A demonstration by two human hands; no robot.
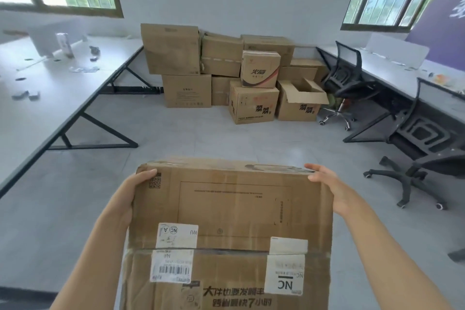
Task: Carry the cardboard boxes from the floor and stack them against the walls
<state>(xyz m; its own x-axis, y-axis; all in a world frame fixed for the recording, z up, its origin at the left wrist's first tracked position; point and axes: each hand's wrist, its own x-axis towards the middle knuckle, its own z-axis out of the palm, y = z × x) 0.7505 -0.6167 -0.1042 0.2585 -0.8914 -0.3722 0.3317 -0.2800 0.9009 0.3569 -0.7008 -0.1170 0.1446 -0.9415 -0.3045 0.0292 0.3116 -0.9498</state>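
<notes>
A large taped cardboard box [234, 211] with white shipping labels fills the lower middle of the view, held up off the floor. My left hand [133, 194] grips its far left corner, thumb on top. My right hand [327, 184] clasps its far right corner, fingers over the far edge. A pile of several cardboard boxes [221, 68] stands stacked against the far white wall straight ahead, one of them an open box [299, 100] at the pile's right front.
A long white desk [50, 98] with black legs runs along the left. Another desk [402, 75] lines the right wall, with two black office chairs [425, 143] in front of it. Grey floor [201, 138] lies between me and the pile.
</notes>
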